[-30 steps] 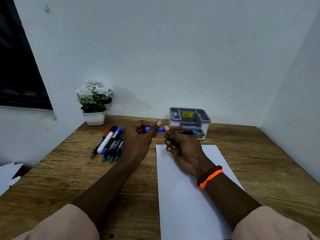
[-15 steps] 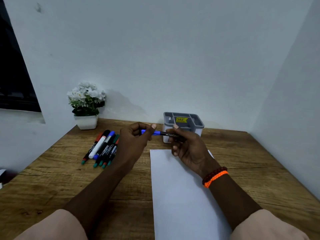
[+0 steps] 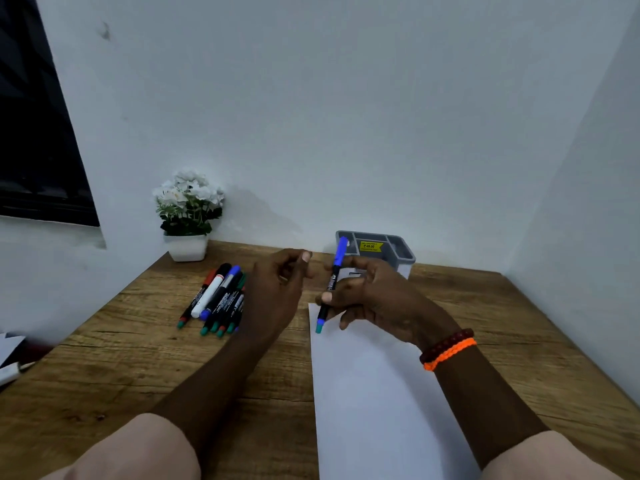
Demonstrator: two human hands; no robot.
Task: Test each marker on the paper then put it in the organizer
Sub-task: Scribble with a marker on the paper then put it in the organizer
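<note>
My right hand [image 3: 377, 299] grips a black marker [image 3: 333, 282] with a blue cap. The marker stands steeply, cap end up in front of the organizer and tail end down by the top left corner of the white paper [image 3: 374, 410]. My left hand [image 3: 277, 292] hovers just left of the marker, fingers loosely curled, holding nothing. The grey organizer [image 3: 398, 249] stands at the back of the table behind my right hand. Several more capped markers [image 3: 221, 299] lie in a pile on the wood to the left of my left hand.
A white pot of white flowers [image 3: 188, 216] stands at the table's back left corner. Walls close the wooden table [image 3: 121, 358] at the back and right. White scraps [image 3: 10, 358] lie off the left edge.
The marker was level between both hands; my left hand let go of its cap end. My right hand has swung it upright with the tail down by the paper.
</note>
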